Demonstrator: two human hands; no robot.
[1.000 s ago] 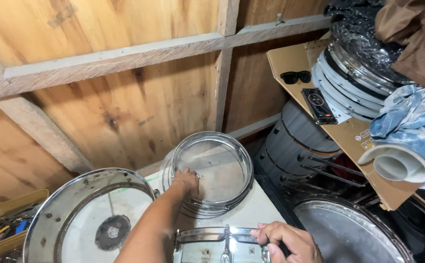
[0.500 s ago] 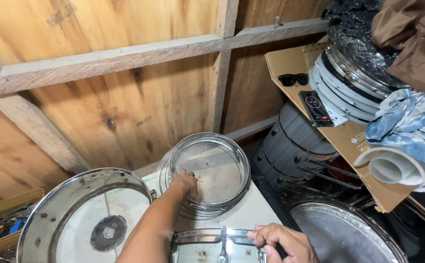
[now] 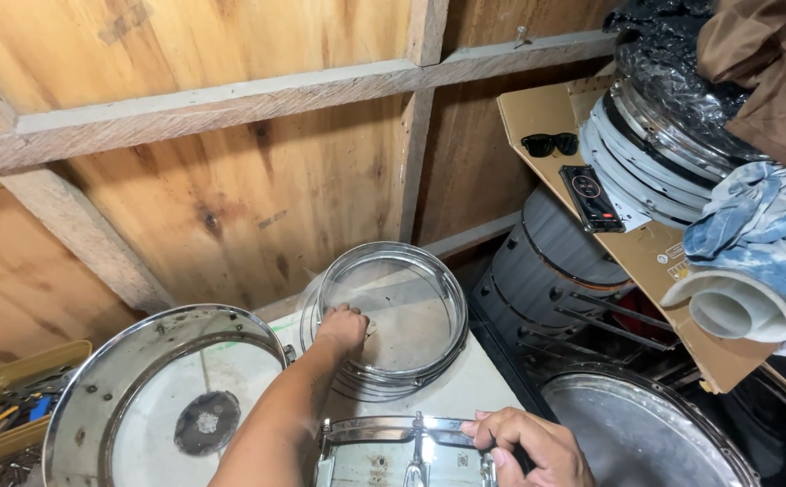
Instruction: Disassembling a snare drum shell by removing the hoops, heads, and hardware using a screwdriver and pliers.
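The work area was a plank-walled shed corner with a pale tabletop point(image 3: 465, 388) set against the wooden wall point(image 3: 231, 180). Three drum parts lay on it. A stack of chrome drum hoops point(image 3: 415, 311) sat at the back, near the wall. The left hand point(image 3: 343, 326) reached into that stack, its fingers curled down onto the near rim or the part just inside it; what it pinched, if anything, could not be told. The right hand point(image 3: 533, 446) was closed around the top rim of a chrome snare shell point(image 3: 402, 455) at the front edge of the view, the fingers wrapped over the hoop.

To the left lay a larger metal shell point(image 3: 163, 401), open side up, untouched. A yellow tray of small tools point(image 3: 10, 397) stood beyond it. On the right, a cardboard shelf point(image 3: 645, 243) carried sunglasses point(image 3: 551, 143), a dark phone-like device point(image 3: 589, 197), stacked drum rims and bundled cloth.

Judged from the layout, the hoops were off the shell and stacked apart, and the front shell was only steadied: the job appeared to be mid-way, with no part yet refitted.
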